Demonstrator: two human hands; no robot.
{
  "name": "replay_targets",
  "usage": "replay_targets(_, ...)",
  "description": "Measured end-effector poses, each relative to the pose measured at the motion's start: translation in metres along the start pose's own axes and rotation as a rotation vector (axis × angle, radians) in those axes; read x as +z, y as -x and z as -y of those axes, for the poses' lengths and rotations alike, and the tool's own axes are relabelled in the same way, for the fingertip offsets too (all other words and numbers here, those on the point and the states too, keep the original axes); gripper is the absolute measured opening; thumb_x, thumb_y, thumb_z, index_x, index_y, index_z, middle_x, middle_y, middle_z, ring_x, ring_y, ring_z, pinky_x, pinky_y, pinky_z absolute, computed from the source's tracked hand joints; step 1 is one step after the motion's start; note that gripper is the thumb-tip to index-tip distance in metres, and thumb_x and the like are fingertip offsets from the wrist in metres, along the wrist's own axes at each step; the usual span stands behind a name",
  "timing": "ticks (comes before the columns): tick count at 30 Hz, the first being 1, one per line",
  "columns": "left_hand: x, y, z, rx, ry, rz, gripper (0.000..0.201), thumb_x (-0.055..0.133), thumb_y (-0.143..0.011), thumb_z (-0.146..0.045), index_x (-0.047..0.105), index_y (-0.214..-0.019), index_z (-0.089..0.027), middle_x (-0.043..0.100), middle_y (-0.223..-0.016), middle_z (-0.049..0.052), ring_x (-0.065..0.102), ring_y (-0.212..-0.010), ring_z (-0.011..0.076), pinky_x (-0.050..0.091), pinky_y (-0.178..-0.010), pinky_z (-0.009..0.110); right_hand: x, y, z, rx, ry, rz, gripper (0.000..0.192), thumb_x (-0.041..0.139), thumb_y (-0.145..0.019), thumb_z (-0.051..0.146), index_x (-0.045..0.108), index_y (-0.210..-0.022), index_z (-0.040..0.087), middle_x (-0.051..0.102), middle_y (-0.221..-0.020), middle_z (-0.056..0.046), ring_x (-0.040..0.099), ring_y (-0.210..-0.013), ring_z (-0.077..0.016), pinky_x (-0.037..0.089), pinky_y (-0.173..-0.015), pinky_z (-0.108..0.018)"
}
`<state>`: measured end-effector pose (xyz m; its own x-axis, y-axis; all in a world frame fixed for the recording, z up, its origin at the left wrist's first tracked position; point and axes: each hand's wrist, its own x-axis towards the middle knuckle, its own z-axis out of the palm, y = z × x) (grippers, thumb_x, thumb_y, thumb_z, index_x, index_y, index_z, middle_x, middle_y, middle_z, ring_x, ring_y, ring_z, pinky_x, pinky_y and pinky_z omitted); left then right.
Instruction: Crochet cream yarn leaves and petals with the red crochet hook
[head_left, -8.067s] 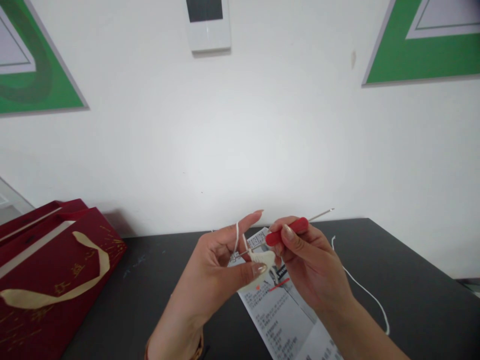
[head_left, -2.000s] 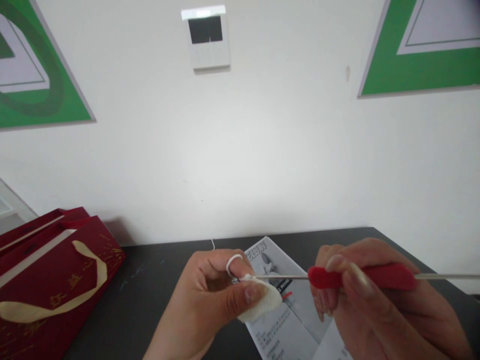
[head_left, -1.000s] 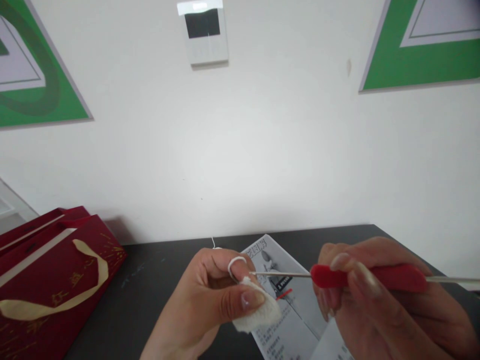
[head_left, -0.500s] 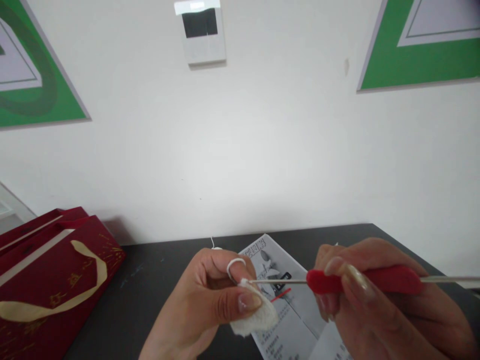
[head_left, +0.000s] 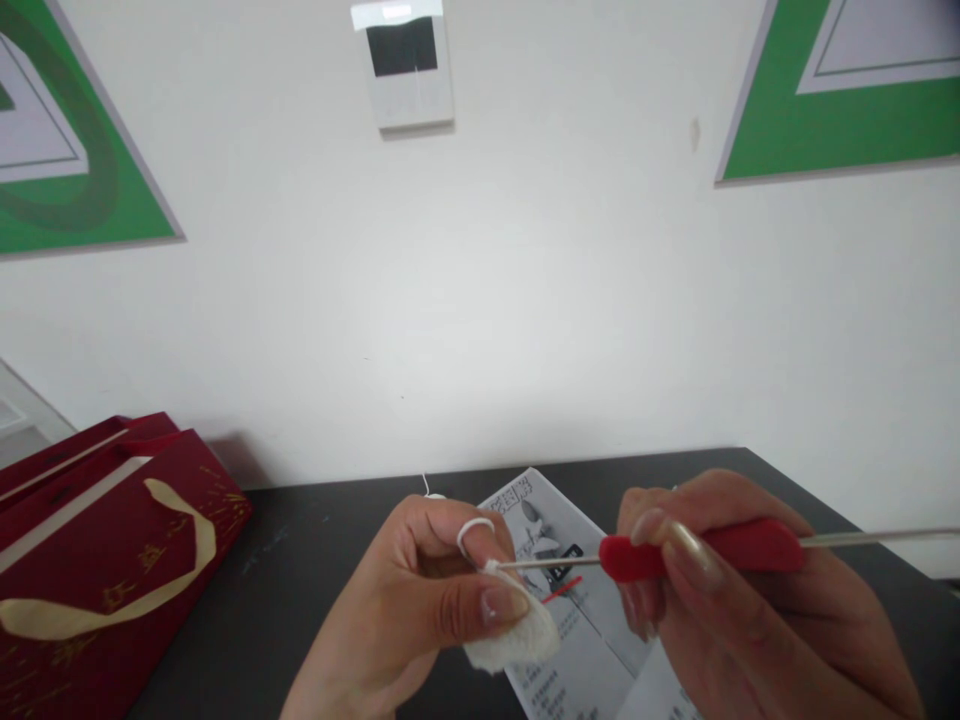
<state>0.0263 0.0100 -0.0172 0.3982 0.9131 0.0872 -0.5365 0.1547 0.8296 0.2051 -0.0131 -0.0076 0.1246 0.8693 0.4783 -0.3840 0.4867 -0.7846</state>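
- Head view: the left hand [head_left: 416, 610] is sitting low at about 6 o'clock in the picture, its grip closed on a small white crocheted piece [head_left: 517, 640], with the thumb pressing the piece from the front and the fingers curling behind it.
- A loop of white yarn [head_left: 474, 528] is wrapping around the left forefinger, just above the piece.
- The right hand [head_left: 750, 620] is lying at about 4 o'clock, its grip closed around the red handle of a crochet hook [head_left: 697, 553], with the thumb lying along the handle.
- The hook's thin metal shaft is pointing toward 9 o'clock, and its tip is touching the top edge of the crocheted piece; the other metal end is sticking out toward 3 o'clock.
- A printed instruction sheet [head_left: 577, 640] is lying flat on the dark counter [head_left: 315, 570] beneath both hands, running from 12 toward 5 o'clock.
- A dark red gift bag [head_left: 97, 560] with a cream ribbon handle is lying on the counter at 8 o'clock, well apart from the hands.
- On the white wall, a small panel [head_left: 405, 65] is hanging at 12 o'clock, with green framed pictures [head_left: 840, 100] at 10 and 2 o'clock.
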Motion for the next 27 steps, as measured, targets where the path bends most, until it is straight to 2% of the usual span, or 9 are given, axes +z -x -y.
replay_targets(11, 0.006, -0.004, -0.003, -0.014, -0.070, 0.052, 0.012, 0.083, -0.066, -0.021, 0.072, -0.064, -0.015, 0.061, -0.061, 0.000, 0.054, -0.055, 0.0101, 0.040, -0.053, 0.022, 0.001, -0.004, -0.007, 0.094, -0.094, 0.039, 0.005, 0.068, -0.085, 0.024, 0.071, -0.083, 0.021, 0.068, -0.062, -0.003, 0.060, -0.051, -0.0132, 0.049, -0.047, -0.024)
replay_targets(16, 0.015, -0.005, -0.004, 0.107, -0.209, -0.028, 0.018, 0.079, -0.071, -0.024, 0.070, -0.060, -0.014, 0.057, -0.061, 0.000, 0.049, -0.059, 0.0099, 0.036, -0.057, 0.023, 0.006, -0.006, -0.015, 0.005, -0.139, 0.050, 0.005, 0.068, -0.084, 0.020, 0.073, -0.085, 0.022, 0.071, -0.069, -0.003, 0.062, -0.055, -0.0129, 0.051, -0.049, -0.023)
replay_targets(21, 0.018, -0.004, -0.002, 0.134, -0.259, -0.103, 0.023, 0.079, -0.071, -0.025, 0.066, -0.057, -0.013, 0.053, -0.059, -0.001, 0.043, -0.057, 0.0088, 0.032, -0.055, 0.023, 0.008, -0.005, -0.021, -0.032, -0.197, 0.047, 0.007, 0.067, -0.085, 0.019, 0.073, -0.086, 0.023, 0.070, -0.073, -0.003, 0.063, -0.061, -0.0141, 0.053, -0.051, -0.024)
replay_targets(24, 0.021, -0.004, -0.002, 0.156, -0.285, -0.138, 0.022, 0.079, -0.071, -0.026, 0.067, -0.058, -0.014, 0.054, -0.058, -0.001, 0.044, -0.058, 0.0094, 0.033, -0.056, 0.023, 0.006, -0.008, -0.024, 0.017, -0.236, 0.049, 0.008, 0.065, -0.087, 0.021, 0.072, -0.086, 0.023, 0.070, -0.073, -0.002, 0.063, -0.059, -0.0134, 0.054, -0.052, -0.024)
replay_targets(27, 0.023, -0.004, -0.004, 0.180, -0.317, -0.197, 0.015, 0.080, -0.070, -0.028, 0.072, -0.064, -0.016, 0.062, -0.061, -0.001, 0.049, -0.061, 0.0105, 0.037, -0.059, 0.022, 0.006, -0.014, -0.028, 0.113, -0.295, 0.031, 0.006, 0.066, -0.085, 0.024, 0.070, -0.081, 0.022, 0.067, -0.064, -0.001, 0.059, -0.052, -0.0118, 0.051, -0.046, -0.021)
